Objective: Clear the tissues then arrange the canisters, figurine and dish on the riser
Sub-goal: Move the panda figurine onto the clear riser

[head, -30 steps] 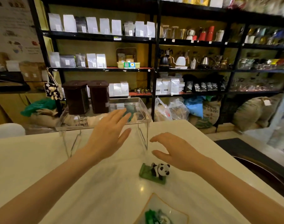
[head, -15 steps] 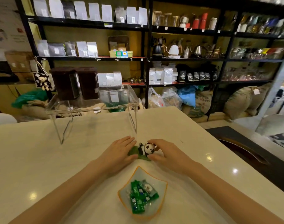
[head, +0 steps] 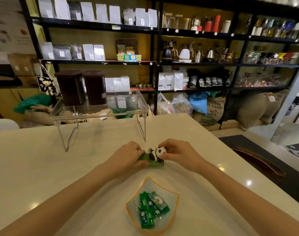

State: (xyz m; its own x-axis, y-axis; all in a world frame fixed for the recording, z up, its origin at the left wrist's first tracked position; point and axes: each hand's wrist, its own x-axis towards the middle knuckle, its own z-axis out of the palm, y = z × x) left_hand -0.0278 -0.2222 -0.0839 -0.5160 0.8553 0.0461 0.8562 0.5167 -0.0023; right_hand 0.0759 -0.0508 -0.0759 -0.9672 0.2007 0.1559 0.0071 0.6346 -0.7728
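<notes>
- Your left hand [head: 128, 156] pinched the green base of the panda figurine [head: 155, 155]; your right hand [head: 178, 153] closed its fingers round the panda's head.
- The figurine sat on the bench [head: 43, 167], in front of the clear riser [head: 101, 108].
- Two dark canisters [head: 80, 87] stood on the riser's left side.
- The dish [head: 172, 208] of green sweets lay nearer you.

2 dark brown canisters [head: 80, 87] stand upright on the clear riser [head: 101, 114]; panda figurine [head: 155, 155] and candy dish [head: 152, 205] lie before it.
</notes>
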